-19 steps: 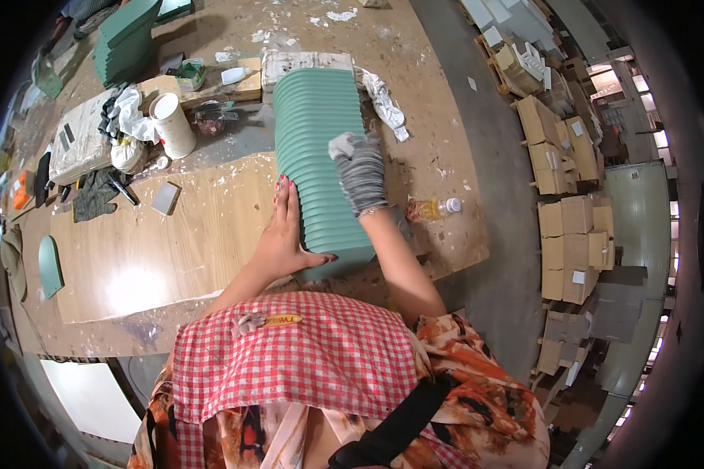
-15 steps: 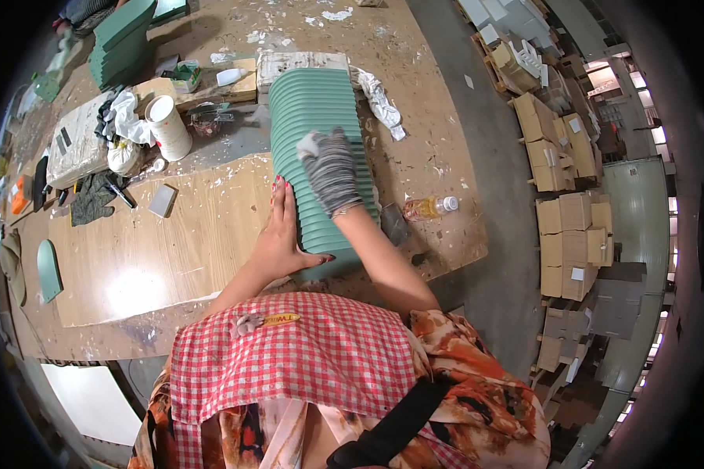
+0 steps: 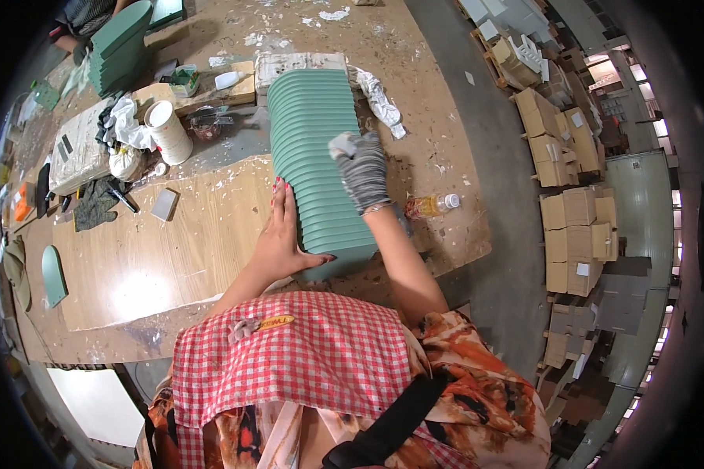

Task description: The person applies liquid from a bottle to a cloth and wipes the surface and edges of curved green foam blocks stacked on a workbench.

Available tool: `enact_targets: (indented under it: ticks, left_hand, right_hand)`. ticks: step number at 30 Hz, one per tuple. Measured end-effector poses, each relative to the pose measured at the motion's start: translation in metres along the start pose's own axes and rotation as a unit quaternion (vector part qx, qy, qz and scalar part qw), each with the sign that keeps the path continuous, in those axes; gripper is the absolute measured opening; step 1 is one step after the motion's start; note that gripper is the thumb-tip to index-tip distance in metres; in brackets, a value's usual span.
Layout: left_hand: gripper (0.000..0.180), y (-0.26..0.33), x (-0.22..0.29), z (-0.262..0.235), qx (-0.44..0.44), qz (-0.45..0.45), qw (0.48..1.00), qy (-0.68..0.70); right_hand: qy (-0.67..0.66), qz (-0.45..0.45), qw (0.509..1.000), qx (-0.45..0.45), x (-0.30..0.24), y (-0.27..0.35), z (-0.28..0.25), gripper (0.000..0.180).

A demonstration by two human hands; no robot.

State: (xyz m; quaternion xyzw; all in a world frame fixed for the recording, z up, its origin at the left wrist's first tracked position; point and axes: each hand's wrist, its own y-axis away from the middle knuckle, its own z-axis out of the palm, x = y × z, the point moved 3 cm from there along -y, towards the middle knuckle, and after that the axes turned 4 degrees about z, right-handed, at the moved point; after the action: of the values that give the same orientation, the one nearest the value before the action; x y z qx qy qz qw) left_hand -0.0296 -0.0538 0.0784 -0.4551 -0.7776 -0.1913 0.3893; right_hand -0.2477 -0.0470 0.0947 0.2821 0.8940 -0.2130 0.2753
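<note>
A long green ribbed panel (image 3: 313, 141) lies lengthwise on the workbench, running away from me. My left hand (image 3: 280, 234), bare with red nails, is pressed flat along the panel's left edge, thumb hooked over its near end. My right hand (image 3: 361, 170) wears a grey knit glove and rests on the panel's right side about halfway up. Its fingers are closed on a small whitish pad (image 3: 341, 143) held against the ribs.
A light wooden board (image 3: 172, 242) lies left of the panel. A white cup (image 3: 168, 129), rags and small tools sit beyond it, with a stack of green panels (image 3: 117, 47) at far left. A plastic bottle (image 3: 434, 205) lies by the bench's right edge. Cardboard boxes (image 3: 571, 211) line the floor.
My right hand with the pad slid left across the ribs and then back to the right side. My left hand stayed on the panel's left edge.
</note>
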Motion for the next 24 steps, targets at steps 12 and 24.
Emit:
enact_targets:
  ticks: [12, 24]
  left_hand:
    - [0.142, -0.003, 0.002, 0.000, 0.021, 0.031, 0.999, -0.023]
    - [0.143, 0.001, -0.004, 0.006, 0.016, 0.025, 1.000, 0.004]
  right_hand:
    - [-0.056, 0.140, 0.987, 0.055, 0.050, 0.000, -0.025, 0.039]
    - [-0.103, -0.008, 0.994, -0.028, -0.045, 0.034, 0.006, 0.039]
